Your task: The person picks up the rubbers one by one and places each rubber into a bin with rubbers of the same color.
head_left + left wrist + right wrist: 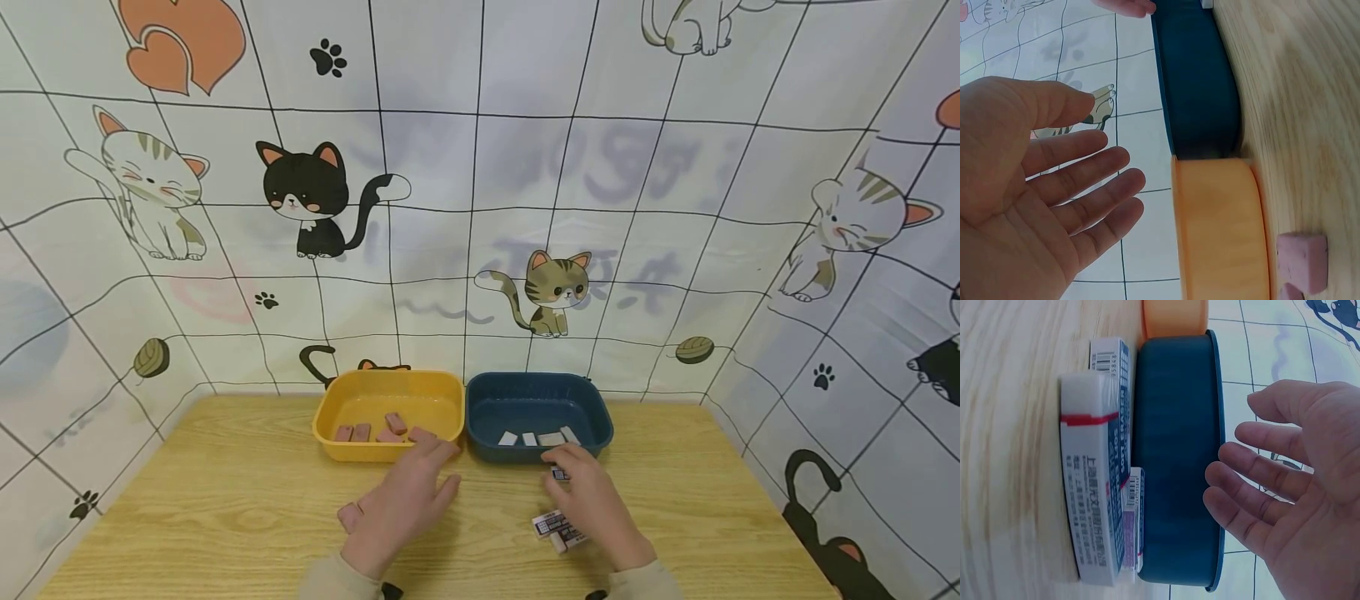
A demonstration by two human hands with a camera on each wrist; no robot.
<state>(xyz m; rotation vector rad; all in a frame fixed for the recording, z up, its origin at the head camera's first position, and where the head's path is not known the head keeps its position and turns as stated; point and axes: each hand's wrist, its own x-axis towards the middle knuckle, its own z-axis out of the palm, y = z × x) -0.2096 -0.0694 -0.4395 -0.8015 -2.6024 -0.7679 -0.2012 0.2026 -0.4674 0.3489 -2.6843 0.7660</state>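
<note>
My left hand hangs over the table with its fingers extended and loosely spread, in front of the yellow bin. Its palm holds nothing in the left wrist view. Partly under it in the head view are pink blocks on the table. My right hand hovers before the blue bin, fingers relaxed and apart, with nothing in them. Boxed-looking white erasers, printed "SOFT ERASER", lie on the table beside that hand, one of them close to the blue bin and partly hidden by the fingers.
The yellow bin stands at the table's back and contains several pink blocks. Touching or almost touching its right side is the blue bin, with several white erasers inside. A cat-patterned cloth hangs behind the wooden table.
</note>
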